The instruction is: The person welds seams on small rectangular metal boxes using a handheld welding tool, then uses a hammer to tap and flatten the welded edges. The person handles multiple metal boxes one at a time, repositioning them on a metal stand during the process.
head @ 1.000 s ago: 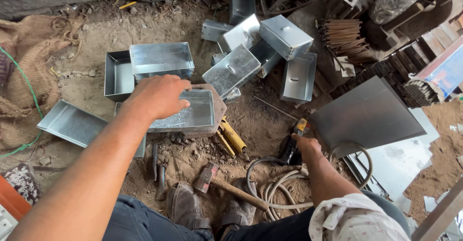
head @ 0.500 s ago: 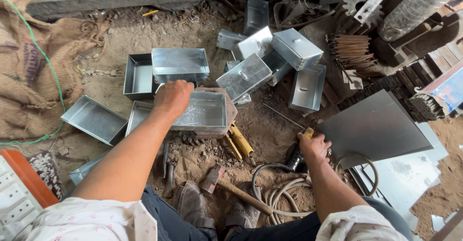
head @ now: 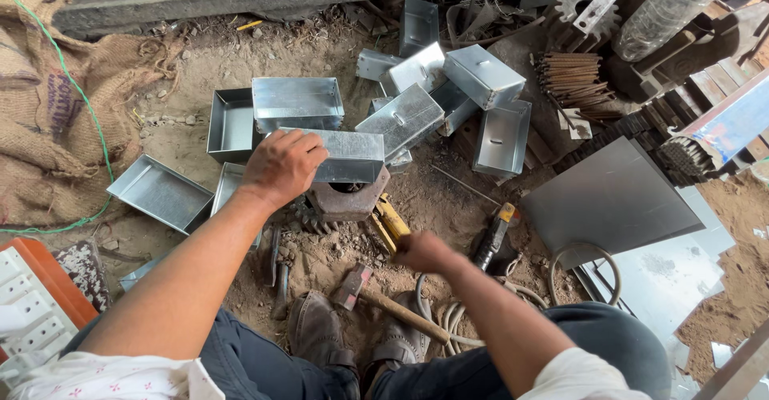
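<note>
Galvanised tray (head: 348, 156) gripped by left hand (head: 282, 168); right hand (head: 423, 252) clenched; one hammer (head: 388, 300).

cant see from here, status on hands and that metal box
Left hand gripping galvanized metal box on iron block. Right hand low by hammer. Other boxes crowd behind.
</note>
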